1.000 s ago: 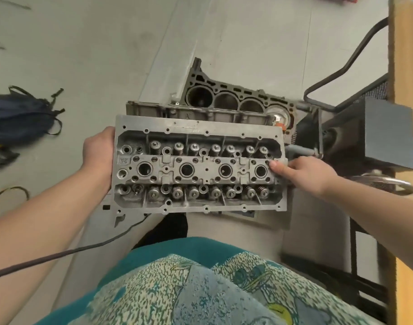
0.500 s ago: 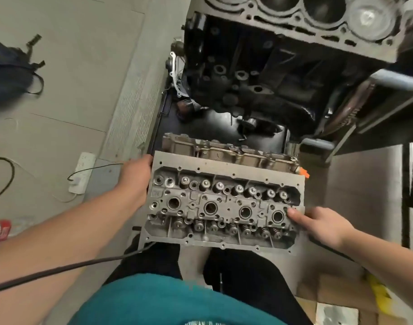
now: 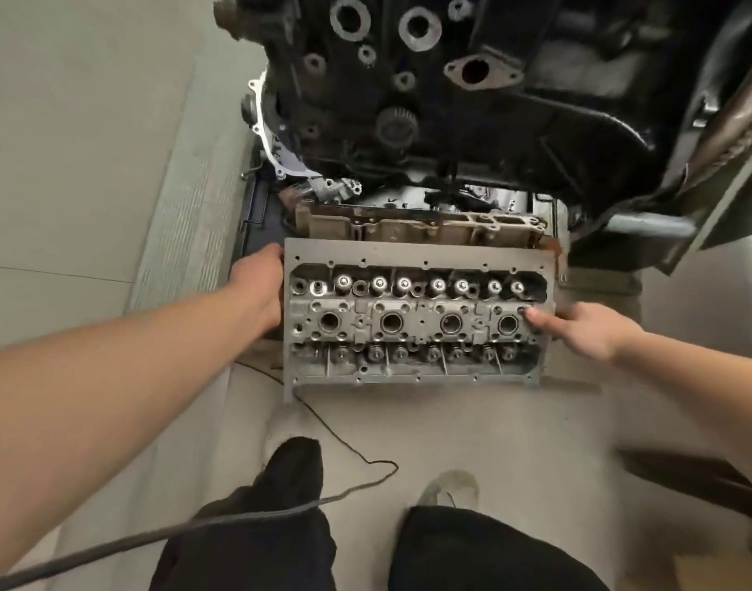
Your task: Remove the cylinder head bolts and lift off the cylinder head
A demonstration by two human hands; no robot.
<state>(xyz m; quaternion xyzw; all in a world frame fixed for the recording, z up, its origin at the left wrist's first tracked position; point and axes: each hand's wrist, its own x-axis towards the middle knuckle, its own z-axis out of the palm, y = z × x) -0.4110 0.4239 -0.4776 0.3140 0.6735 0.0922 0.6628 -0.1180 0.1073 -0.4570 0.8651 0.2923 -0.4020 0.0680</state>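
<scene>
Hands carry the cylinder head (image 3: 415,322) low before the engine block (image 3: 472,100): left hand (image 3: 261,292) curls round its left end, right hand (image 3: 579,330) grips its right end, thumb on top.

Both hands are gripping the cylinder head (image 3: 415,322) by its short ends, the left hand (image 3: 261,287) at one and the right hand (image 3: 579,330) at the other. Beyond the grip, the dark engine block (image 3: 451,100) is crowding in close, closing off the far side. Nearer than the grip, bare floor (image 3: 472,424) is lying open, with only a thin cable (image 3: 348,445) trailing across it. Out past the left grip, pale floor is running clear.
</scene>
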